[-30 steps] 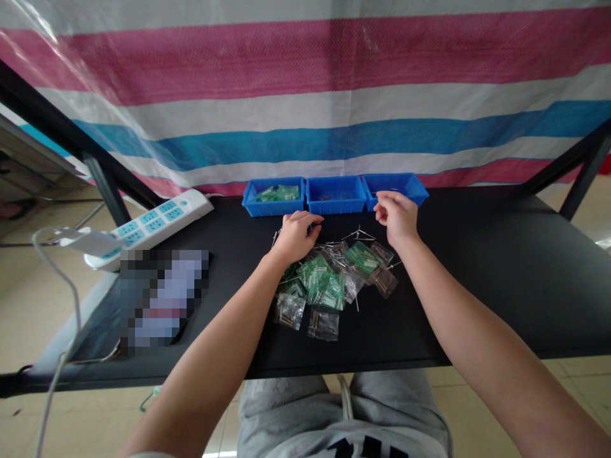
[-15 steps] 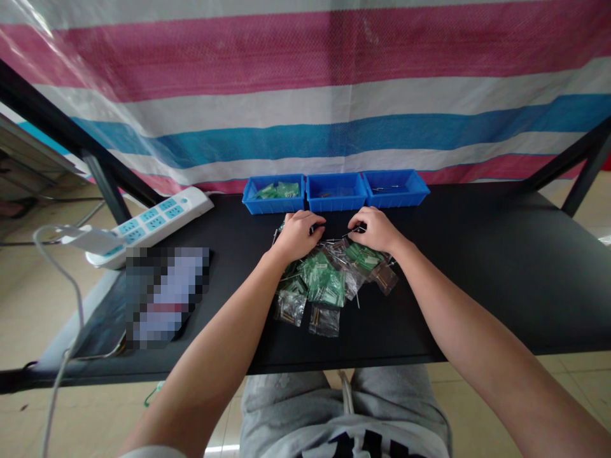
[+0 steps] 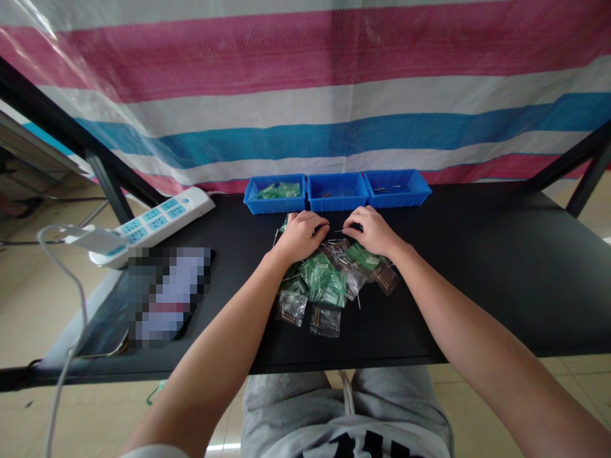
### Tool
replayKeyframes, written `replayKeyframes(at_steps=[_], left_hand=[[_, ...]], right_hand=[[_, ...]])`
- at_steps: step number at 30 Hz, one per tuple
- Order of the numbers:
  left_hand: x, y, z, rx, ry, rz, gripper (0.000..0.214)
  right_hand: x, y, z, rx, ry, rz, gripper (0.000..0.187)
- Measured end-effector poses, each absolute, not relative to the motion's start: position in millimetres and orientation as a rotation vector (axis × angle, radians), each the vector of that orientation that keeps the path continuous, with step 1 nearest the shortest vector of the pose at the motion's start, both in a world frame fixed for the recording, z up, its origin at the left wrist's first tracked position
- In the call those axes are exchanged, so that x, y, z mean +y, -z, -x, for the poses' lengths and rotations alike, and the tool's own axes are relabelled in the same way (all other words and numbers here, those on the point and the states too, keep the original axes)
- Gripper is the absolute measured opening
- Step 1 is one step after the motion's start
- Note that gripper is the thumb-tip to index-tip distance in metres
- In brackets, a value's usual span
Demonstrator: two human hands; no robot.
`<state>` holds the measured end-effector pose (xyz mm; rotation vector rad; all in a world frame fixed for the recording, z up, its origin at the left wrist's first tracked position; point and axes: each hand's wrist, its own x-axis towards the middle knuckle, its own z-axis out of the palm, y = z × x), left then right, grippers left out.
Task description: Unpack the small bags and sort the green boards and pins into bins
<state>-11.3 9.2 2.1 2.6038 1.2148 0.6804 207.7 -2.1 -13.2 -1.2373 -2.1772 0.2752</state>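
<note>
My right hand (image 3: 370,230) is closed in a pinch at the far edge of the pile, and a thin metal rod (image 3: 338,230) sticks out from its fingertips toward the left. Facing it, my left hand (image 3: 303,236) has its thumb and fingers drawn together; whatever they hold is too small to make out. Beneath and in front of both hands lies a loose heap of green packets (image 3: 325,280), clear bags with brass-coloured pins (image 3: 326,320) and loose thin rods. A brownish clear bag (image 3: 386,278) rests at the heap's right side.
Three blue bins stand in a row behind my hands: the left bin (image 3: 274,206) with green packets, the middle bin (image 3: 337,205) with a few small pieces, the right bin (image 3: 398,198) with thin rods. A white power strip (image 3: 155,222) and a pixelated phone-like object (image 3: 179,292) lie left.
My fingers have closed further on both hands, and the fingertips have come a little nearer each other. The rod at my right fingertips now points left. The heap looks the same.
</note>
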Motion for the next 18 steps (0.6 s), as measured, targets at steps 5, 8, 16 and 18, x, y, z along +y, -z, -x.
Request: replayKeyframes(at_steps=[5,8,16,18], left_hand=[[7.3,-6.5,9.6,1.116,-0.677,-2.613,0.037],[9.0,-5.0,8.9,1.063,-0.646,-2.62,0.037],[12.8,-3.0,10.0,1.133,-0.759,-2.536,0.029],[12.8,-3.4,10.5,1.169,-0.789,-2.512,0.027]], right_hand=[[-10.8,4.6,-197.2,-2.151,-0.285,1.104,0.013],[-14.2,2.9,-192.8,-2.148,-0.292,1.086,0.013],[-12.2,1.5,-196.0,-1.938,-0.428,1.212,0.023],[-11.8,-0.2,-197.3,-1.902,-0.491,1.248,0.033]])
